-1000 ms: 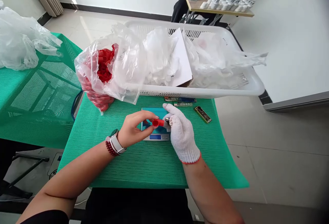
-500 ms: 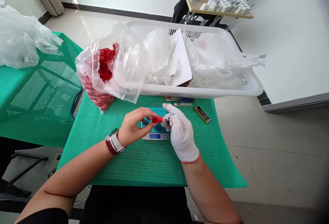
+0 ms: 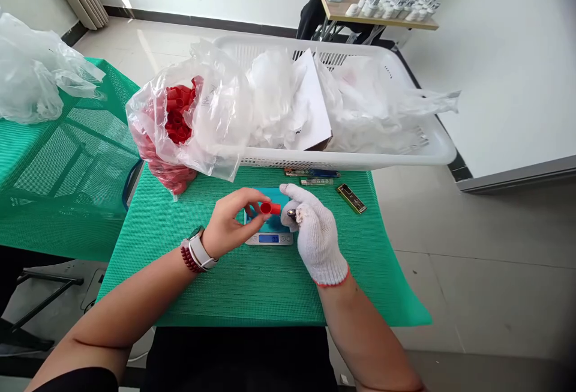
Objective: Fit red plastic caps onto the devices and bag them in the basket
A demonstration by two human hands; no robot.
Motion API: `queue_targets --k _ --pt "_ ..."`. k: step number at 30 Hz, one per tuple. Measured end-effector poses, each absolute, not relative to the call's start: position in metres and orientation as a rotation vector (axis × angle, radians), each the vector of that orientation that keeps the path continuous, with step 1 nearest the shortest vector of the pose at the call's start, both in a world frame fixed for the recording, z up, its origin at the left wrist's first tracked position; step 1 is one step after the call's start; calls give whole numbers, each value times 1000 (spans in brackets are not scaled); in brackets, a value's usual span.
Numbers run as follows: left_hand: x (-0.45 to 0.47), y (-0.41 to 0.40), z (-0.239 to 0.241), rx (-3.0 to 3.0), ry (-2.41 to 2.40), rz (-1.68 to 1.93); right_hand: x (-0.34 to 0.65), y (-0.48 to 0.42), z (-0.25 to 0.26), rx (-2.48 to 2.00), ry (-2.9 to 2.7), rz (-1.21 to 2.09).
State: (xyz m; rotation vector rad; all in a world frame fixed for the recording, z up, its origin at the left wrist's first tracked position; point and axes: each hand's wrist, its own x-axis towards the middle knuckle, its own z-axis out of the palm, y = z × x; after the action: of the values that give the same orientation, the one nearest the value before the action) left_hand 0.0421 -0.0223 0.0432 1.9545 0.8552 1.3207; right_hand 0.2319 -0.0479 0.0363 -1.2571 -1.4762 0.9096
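Bare and wearing a watch, my left hand [image 3: 231,221] pinches a short red plastic pipe fitting [image 3: 269,208] between thumb and fingers. One round opening of the fitting faces me, and its other end points right. My right hand [image 3: 315,230], in a white knitted glove, is closed around a small tool with a dark, shiny metal tip [image 3: 292,214]; the rest of it is hidden in the glove. A slight gap separates tip and fitting. Beneath both hands sits a small digital scale [image 3: 269,239] with a blue tray, partly covered by them.
A clear bag of red fittings [image 3: 179,113] stands at the back left. Behind is a white basket [image 3: 342,161] holding plastic bags and a white carton piece [image 3: 314,104]. Small packs [image 3: 351,199] lie right of the scale. Another person works at a far table [image 3: 337,11].
The view has shifted slightly. The metal tip in my right hand has turned a little and sits slightly farther from the red fitting. Both hands keep their holds.
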Motion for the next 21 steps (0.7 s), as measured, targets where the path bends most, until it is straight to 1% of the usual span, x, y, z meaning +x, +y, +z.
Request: queue_targets --k 3,6,13,21 --pt "43 -24 45 1998 766 1279 233 -47 38 -1294 -1495 856" --pt "42 -25 46 1990 784 1276 233 -46 39 -1349 -1546 823" --pt "41 -24 47 1935 929 1335 231 -48 39 -1321 -1563 882" --pt "41 -27 45 2002 802 1259 233 -47 38 -1340 -1519 882"
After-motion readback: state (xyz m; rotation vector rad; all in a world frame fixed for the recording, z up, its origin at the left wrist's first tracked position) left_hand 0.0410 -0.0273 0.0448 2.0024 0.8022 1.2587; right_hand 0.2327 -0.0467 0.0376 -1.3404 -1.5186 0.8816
